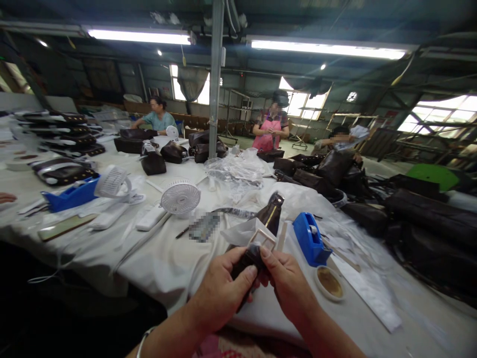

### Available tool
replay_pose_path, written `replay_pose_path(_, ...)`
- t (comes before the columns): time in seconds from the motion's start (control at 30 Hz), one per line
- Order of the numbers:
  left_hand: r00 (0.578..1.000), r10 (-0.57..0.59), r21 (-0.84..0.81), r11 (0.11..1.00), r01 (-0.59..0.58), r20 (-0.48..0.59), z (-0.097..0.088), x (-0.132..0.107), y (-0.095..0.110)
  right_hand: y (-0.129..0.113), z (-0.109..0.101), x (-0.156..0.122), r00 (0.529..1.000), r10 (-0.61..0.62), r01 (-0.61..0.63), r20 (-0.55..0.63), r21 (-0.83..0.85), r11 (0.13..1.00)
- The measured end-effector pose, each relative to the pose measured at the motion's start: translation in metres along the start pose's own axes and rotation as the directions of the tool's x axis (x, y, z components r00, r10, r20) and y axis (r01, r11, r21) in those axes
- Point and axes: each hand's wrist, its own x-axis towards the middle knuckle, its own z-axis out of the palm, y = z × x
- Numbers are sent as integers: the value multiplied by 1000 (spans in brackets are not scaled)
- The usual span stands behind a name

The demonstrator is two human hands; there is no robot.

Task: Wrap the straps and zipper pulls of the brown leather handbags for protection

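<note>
Both my hands pinch a dark brown leather strap [255,254] above the near edge of the table. My left hand [223,283] has its thumb and fingers closed around it from the left. From the right, my right hand [285,276] presses its thumb on the strap's end. A pale rectangular buckle [264,239] sits at the top of the strap, just beyond my fingertips. Behind it lies a dark leather piece with a zip [272,214], beside a white sheet [240,233]. My fingers hide the strap's underside.
Right of my hands are a blue tape dispenser [312,239] and a round dish of brown stuff [330,282]. To the left stand a white fan [181,197] and another blue dispenser [70,194]. Dark bags [428,238] pile up at right. Several people work across the table.
</note>
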Motion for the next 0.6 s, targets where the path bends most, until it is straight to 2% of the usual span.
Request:
replay_pose_path(0.07, 1000, -22, 9, 1000, 22, 7, -2, 0, 3, -3, -2, 0, 999, -42, 41, -1, -145, 989)
replay_pose_path(0.13, 998, -44, 26, 999, 45, -36, -3, 1, 3, -8, -5, -3, 970, -230, 186, -81, -361, 914)
replay_pose_path(0.17, 996, -50, 44, 998, 53, -69, -3, 1, 3, -11, -7, -4, 920, -374, 280, -113, -477, 833)
replay_pose_path(0.23, 990, -48, 86, 994, 60, -129, -1, 1, 2, -15, -11, -8, 761, -642, 437, -95, -656, 615)
replay_pose_path(0.27, 988, -40, 109, 992, 57, -147, 0, 1, 1, -17, -12, -9, 689, -724, 491, -41, -708, 507)
replay_pose_path(0.3, 987, -29, 129, 990, 50, -158, 1, 2, 0, -18, -12, -10, 639, -769, 534, 32, -738, 413)
replay_pose_path(0.33, 987, -16, 147, 988, 40, -161, 2, 2, -1, -19, -12, -10, 610, -785, 567, 110, -752, 336)
replay_pose_path(0.43, 988, 13, 196, 981, 17, -152, 5, 1, -2, -19, -10, -8, 579, -773, 604, 258, -773, 195)
replay_pose_path(0.6, 981, 109, 313, 948, -54, -161, 4, 1, -3, -21, -6, -5, 580, -755, 572, 305, -813, 110)
